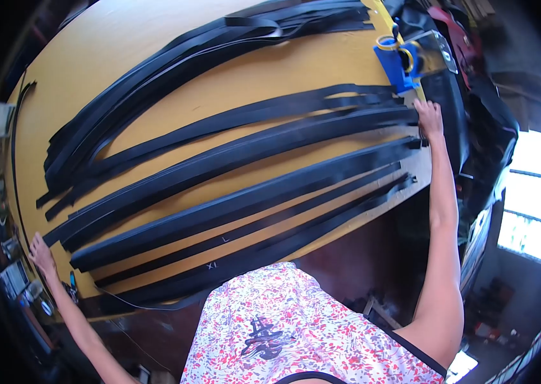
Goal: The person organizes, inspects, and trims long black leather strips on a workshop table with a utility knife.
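Long black strips of flat, flexible material lie in bundles across the yellow table. One bundle of black strips stretches in a shallow curve between my two hands. At its left end, by the table edge, my left hand has its fingers closed on the strip tip. My right hand grips the opposite end at the table's right side, arm extended. Just nearer to me lies another thick black bundle. Closer still are a thin strip marked L and a wider strip marked XL.
A blue tape dispenser with tape rolls stands beyond my right hand. More black strips curve across the far part of the yellow table. Dark sheets hang at the right edge. Small tools lie near my left forearm.
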The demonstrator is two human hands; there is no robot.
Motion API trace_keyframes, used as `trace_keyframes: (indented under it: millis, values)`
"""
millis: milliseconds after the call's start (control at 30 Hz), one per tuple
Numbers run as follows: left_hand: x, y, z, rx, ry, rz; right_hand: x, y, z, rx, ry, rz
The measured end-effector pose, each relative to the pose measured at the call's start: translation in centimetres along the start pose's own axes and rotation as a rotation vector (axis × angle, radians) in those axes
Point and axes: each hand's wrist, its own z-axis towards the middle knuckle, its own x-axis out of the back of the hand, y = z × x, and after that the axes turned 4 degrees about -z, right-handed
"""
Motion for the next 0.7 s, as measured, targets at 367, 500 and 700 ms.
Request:
trace_keyframes:
  millis: [367,500,700]
  values:
    - [2.3,-1.1,-0.7,-0.005,-0.042,0.012,-0.1,1.3,1.1,0.006,-0.010,0.033]
    - [4.5,2.8,-1.5,-0.048,-0.044,-0.040,-2.2,-1.3,0.7,0.014,-0.144,0.060]
    - [5.5,5.4,-2.1,-0.012,-0.178,-0.157,-4.0,-2.5,0.8,0.040,-0.152,0.064]
